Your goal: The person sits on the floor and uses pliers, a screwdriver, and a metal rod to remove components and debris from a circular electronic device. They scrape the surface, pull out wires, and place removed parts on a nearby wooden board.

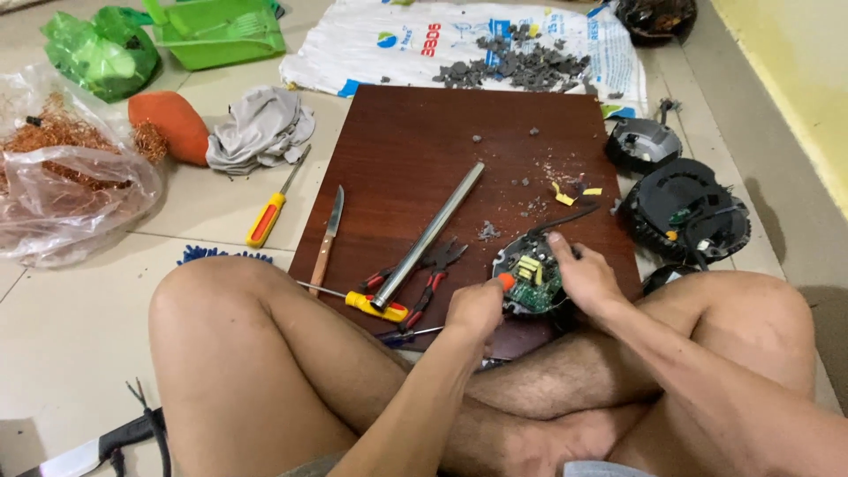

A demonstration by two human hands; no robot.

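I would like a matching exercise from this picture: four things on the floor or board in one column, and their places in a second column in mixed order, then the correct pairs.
Things:
1. metal bar
2. knife
3. grey cloth
4. circuit board

Places:
A. on the floor tiles, beside the orange object
B. between the left hand and the right hand
C. lying slanted across the middle of the wooden board
D. at the left edge of the wooden board, handle toward the person

Pairs: 1-C, 2-D, 3-A, 4-B
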